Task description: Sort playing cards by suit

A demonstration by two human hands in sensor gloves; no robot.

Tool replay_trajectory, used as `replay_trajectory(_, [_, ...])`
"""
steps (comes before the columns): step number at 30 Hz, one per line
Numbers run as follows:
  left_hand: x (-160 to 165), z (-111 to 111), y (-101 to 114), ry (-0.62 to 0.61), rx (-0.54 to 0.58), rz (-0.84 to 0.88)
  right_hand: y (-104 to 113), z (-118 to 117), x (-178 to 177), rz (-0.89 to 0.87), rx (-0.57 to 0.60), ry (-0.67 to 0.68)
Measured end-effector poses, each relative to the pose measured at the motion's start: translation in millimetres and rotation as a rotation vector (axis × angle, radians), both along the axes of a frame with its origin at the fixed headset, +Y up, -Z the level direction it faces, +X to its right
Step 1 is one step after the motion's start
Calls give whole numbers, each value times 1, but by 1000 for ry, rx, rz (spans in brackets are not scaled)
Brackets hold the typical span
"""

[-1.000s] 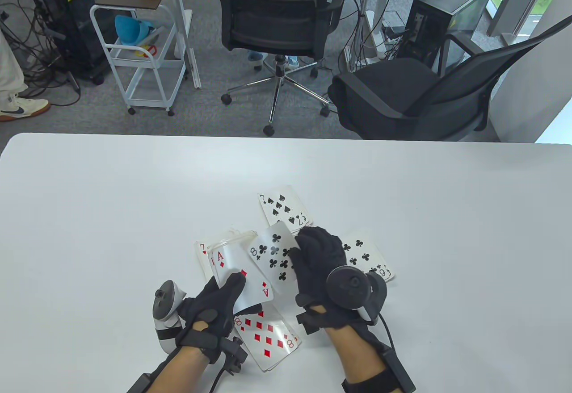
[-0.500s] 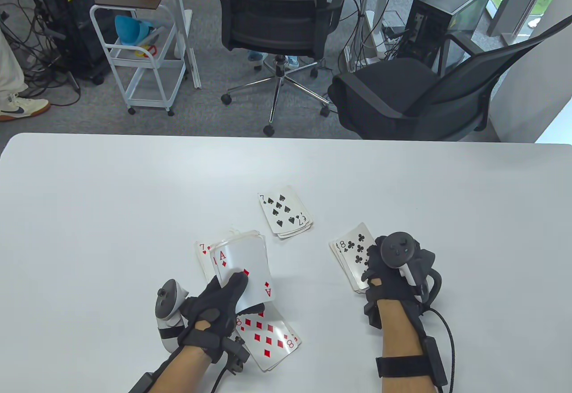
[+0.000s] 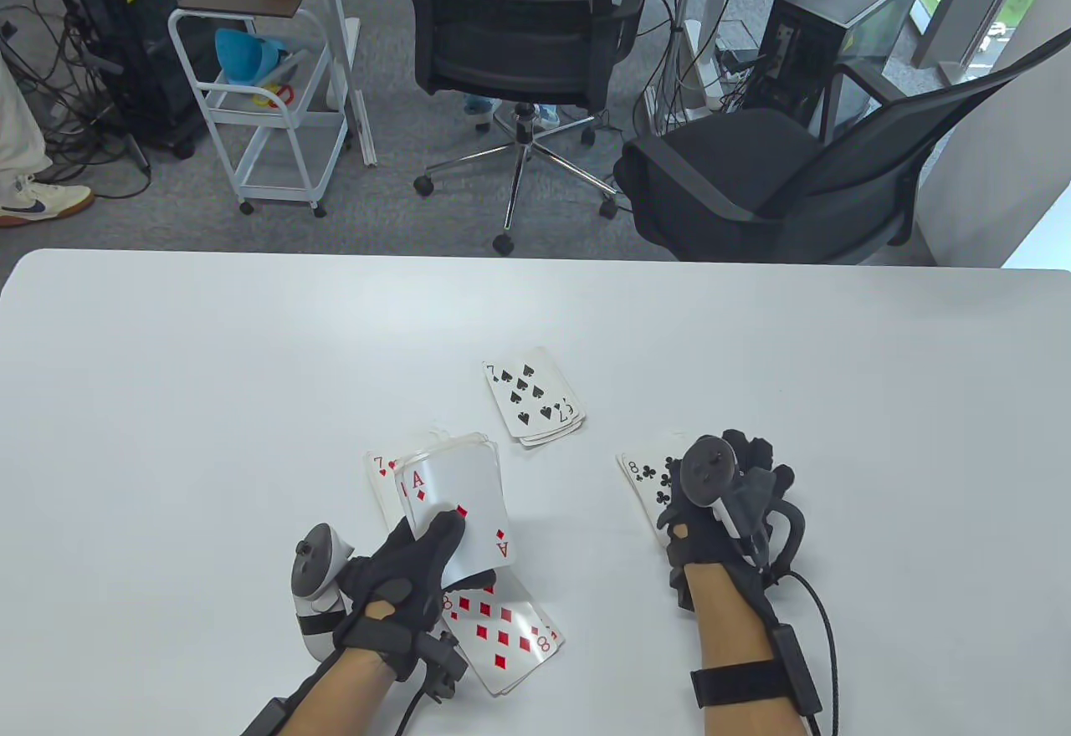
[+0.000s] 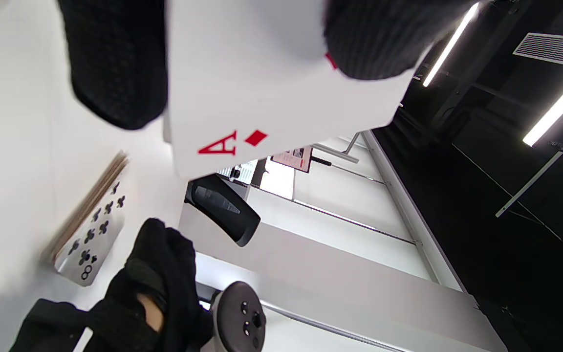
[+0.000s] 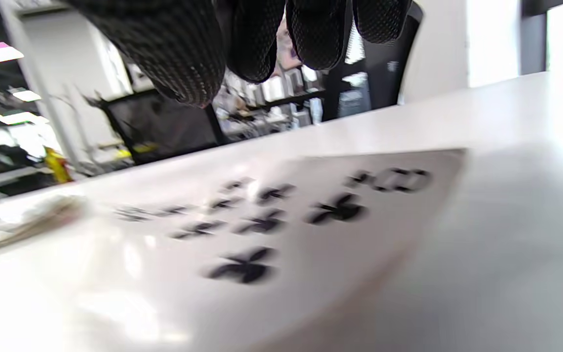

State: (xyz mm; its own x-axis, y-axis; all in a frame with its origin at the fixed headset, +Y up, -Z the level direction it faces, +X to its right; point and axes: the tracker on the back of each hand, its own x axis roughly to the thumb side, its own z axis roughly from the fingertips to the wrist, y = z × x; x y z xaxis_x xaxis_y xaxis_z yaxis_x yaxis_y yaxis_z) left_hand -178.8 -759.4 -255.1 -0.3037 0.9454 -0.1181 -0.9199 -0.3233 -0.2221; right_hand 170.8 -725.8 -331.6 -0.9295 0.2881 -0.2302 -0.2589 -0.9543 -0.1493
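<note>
Cards, ace of diamonds (image 3: 458,510) on top, are gripped face-up in the left hand (image 3: 400,581), long axis pointing away and slightly left. Right hand (image 3: 728,510) covers the clubs pile (image 3: 648,477); its grip cannot be told. Spades pile (image 3: 533,396) lies farther back.

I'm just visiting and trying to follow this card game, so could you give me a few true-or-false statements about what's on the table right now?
1. The left hand holds a stack with the ace of diamonds on top. True.
2. The pile at the far middle shows a seven of hearts. False: the spades pile shows a seven of spades.
3. The right hand is over the clubs pile, whose top card is an eight. True.
4. The eight of diamonds lies beside the spades pile. False: it lies near the table's front edge, by the left hand.
5. All cards lie face down. False: the visible ones are face up.
</note>
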Motion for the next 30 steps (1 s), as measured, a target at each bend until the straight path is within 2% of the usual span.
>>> replay_trajectory(7, [0,0,0,1,-1,-13,24,23,-54,-185,222,310])
replay_trajectory(10, [-1,0,0,2,-2,-27,35,38,-82,-326,326,462])
replay_trajectory(14, [-4,-1,0,12,0,-49,42,54,-107,-416,384,567])
replay_trajectory(20, [-5,-1,1,21,5,-41,40,67,-132,-335,356,654])
replay_trajectory(30, [-5,0,0,37,9,-15,31,71,-141,-315,353,628])
